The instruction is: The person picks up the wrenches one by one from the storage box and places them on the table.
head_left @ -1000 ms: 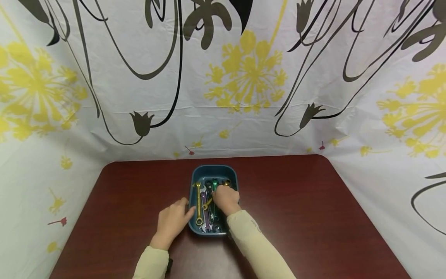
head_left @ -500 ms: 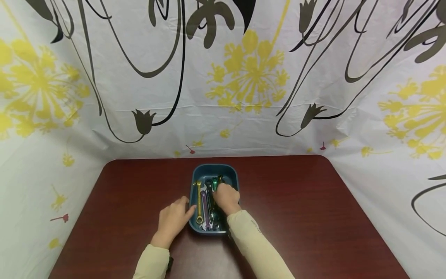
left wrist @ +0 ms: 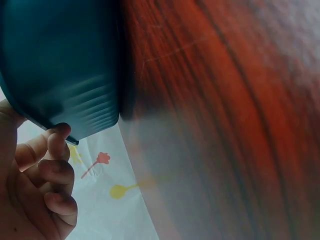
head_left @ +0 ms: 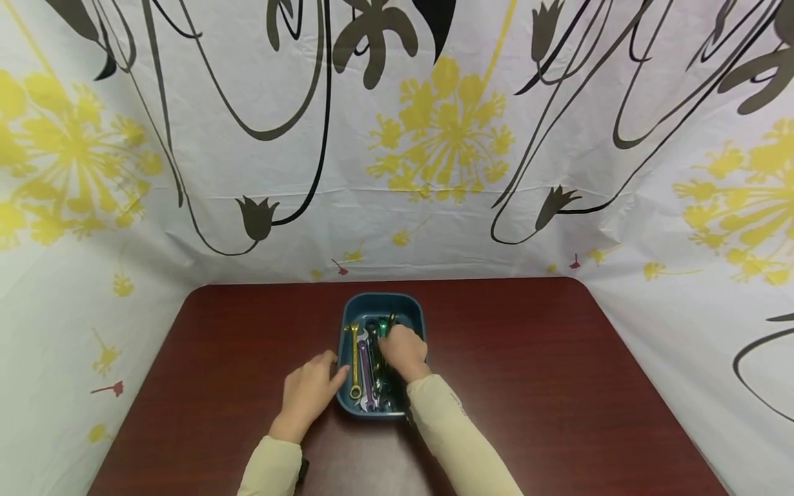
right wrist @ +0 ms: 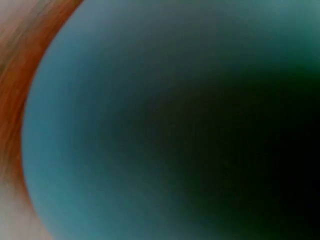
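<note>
Teal tray [head_left: 414, 308] sits mid-table toward the far edge; wrenches [head_left: 366, 365] lie lengthwise, near to far. Right hand [head_left: 403, 351] digs among them, grasp unclear; left hand [head_left: 308, 393], fingers loosely curled, touches the tray's left wall.

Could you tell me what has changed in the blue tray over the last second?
The right hand moved slightly deeper into the blue plastic tray, and the short gold wrench that lay slanted beside it is now out of sight. The left hand stays at the tray's left wall; the long gold wrench is unmoved.

One tray [head_left: 414, 311], several wrenches [head_left: 355, 358]
</note>
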A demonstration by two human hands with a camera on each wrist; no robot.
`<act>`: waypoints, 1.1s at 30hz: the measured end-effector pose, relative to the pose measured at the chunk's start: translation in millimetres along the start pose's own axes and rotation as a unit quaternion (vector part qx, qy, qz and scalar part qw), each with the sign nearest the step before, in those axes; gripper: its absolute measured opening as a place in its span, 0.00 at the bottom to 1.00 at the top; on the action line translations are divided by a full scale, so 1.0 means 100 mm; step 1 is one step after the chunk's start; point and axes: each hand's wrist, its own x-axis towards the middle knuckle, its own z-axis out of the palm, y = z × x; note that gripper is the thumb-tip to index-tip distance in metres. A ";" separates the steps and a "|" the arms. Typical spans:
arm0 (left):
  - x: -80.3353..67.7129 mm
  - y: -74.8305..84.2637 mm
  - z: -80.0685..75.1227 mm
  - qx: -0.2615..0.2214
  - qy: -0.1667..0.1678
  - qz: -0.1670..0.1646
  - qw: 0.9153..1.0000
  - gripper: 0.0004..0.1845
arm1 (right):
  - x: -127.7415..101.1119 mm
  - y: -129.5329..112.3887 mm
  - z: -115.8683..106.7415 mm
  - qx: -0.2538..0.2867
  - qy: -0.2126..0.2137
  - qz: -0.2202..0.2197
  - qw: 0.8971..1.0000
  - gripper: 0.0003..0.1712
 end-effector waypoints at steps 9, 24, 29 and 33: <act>-0.02 0.03 -0.01 0.001 0.007 0.002 1.000 0.17 | -0.03 0.01 -0.06 0.059 0.017 -0.003 0.998 0.28; -0.02 0.05 -0.01 0.011 0.016 0.011 1.000 0.17 | -0.08 0.06 -0.10 0.168 0.060 -0.016 0.984 0.25; -0.03 0.05 -0.01 0.014 0.019 0.008 1.000 0.18 | -0.10 0.07 -0.12 0.204 0.083 -0.026 0.975 0.24; -0.04 0.06 -0.01 0.015 0.021 0.008 1.000 0.18 | -0.11 0.08 -0.14 0.215 0.102 -0.027 0.971 0.22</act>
